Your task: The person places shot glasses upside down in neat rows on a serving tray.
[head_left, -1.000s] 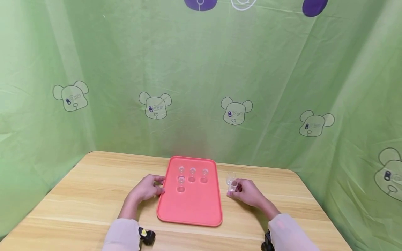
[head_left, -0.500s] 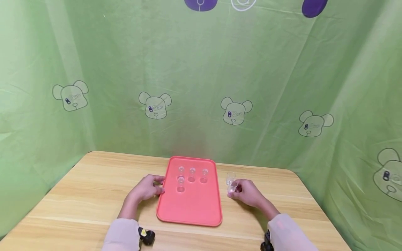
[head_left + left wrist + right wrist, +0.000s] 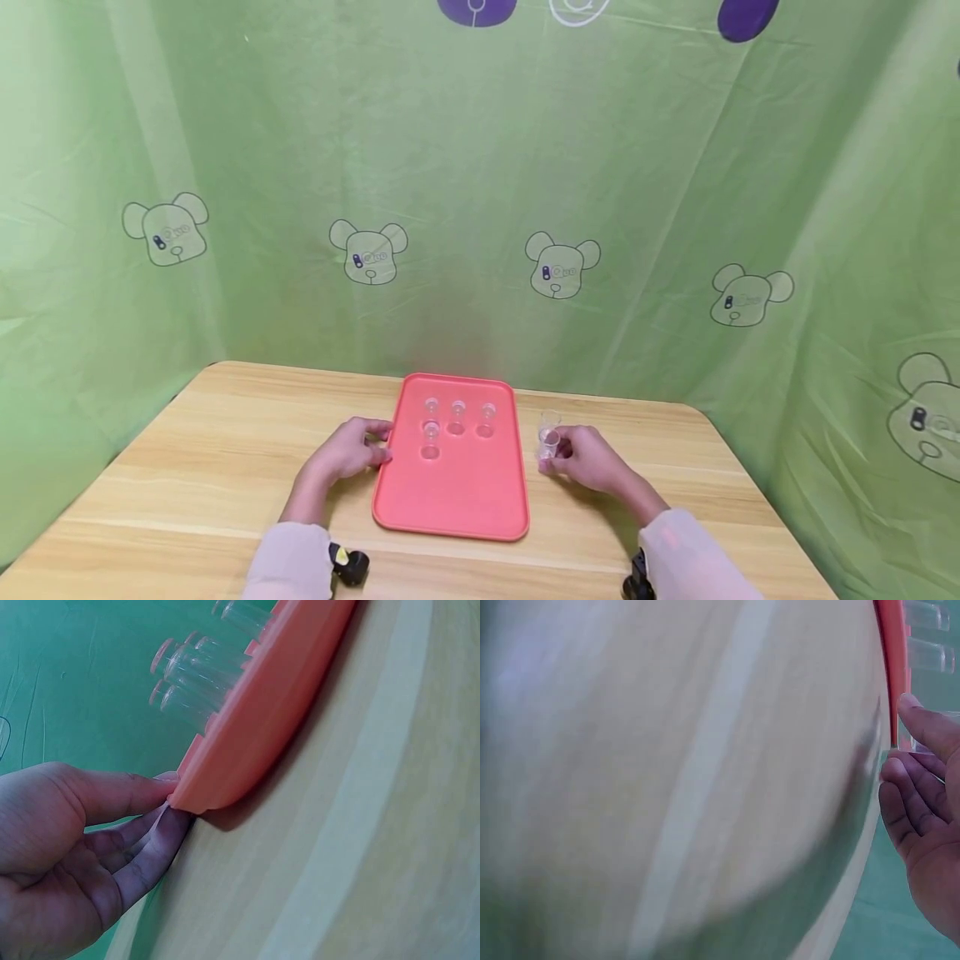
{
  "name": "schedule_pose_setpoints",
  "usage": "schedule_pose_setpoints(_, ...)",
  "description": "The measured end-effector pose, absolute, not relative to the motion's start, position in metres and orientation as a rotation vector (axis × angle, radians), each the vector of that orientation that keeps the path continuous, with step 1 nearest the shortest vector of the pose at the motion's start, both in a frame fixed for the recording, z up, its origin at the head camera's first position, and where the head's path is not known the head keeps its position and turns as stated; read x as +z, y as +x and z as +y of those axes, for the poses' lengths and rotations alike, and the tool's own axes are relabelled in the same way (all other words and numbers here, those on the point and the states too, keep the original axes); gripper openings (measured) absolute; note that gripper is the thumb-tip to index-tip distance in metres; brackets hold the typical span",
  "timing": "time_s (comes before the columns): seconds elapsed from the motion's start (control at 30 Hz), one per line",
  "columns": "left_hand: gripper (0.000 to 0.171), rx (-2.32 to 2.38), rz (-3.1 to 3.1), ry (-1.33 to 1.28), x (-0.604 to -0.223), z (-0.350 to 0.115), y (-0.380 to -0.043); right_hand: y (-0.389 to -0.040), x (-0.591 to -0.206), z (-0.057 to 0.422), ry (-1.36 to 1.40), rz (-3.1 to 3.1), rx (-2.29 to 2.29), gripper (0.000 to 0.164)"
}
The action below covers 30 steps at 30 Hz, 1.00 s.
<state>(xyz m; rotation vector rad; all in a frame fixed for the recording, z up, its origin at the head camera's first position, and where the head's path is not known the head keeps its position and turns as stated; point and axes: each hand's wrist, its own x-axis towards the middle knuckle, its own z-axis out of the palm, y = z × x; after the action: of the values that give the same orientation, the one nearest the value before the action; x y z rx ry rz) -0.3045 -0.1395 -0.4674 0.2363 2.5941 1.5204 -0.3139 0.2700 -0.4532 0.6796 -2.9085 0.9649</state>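
Observation:
A red tray [image 3: 453,500] lies on the table, with several small clear cups [image 3: 430,440] standing on its far half, wide end down. My left hand [image 3: 348,450] holds the tray's left edge; in the left wrist view its thumb lies on the rim and fingers [image 3: 154,851] reach beneath. To the right of the tray, my right hand [image 3: 588,458] grips a small clear cup [image 3: 548,447] between thumb and fingers, wide mouth up. Just behind it is another clear cup [image 3: 551,420], partly overlapped by the held one. Whether these two cups touch I cannot tell.
The light wooden table [image 3: 187,483] extends on both sides of the tray. A green curtain [image 3: 465,325] with printed bear heads hangs behind the table and along its sides. A black wrist camera [image 3: 350,567] shows by the left sleeve.
My right hand has shifted slightly left with the held cup. My left hand and the tray keep their places, as do the cups on it.

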Motion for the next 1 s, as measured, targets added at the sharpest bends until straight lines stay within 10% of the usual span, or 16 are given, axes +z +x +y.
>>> schedule_pose_setpoints(1.0, 0.05, 1.495, 2.616, 0.23, -0.467, -0.138, -0.303, -0.323, -0.431, 0.22, 0.876, -2.867, 0.905, 0.013)
